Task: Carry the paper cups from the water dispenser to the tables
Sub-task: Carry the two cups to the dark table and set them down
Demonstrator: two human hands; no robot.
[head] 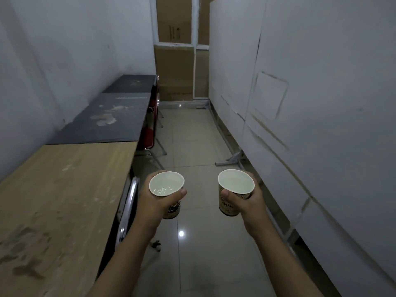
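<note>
I hold two printed paper cups upright over the tiled aisle, both with water inside. My left hand grips the left paper cup, thumb on its near rim. My right hand grips the right paper cup the same way. A light wooden table runs along the left wall beside my left arm. Two dark tables stand in line beyond it. No water dispenser is in view.
Red chairs with metal frames are tucked under the tables' aisle side. A white partition wall on metal feet lines the right. Cardboard boxes close the far end. The tiled aisle between them is narrow.
</note>
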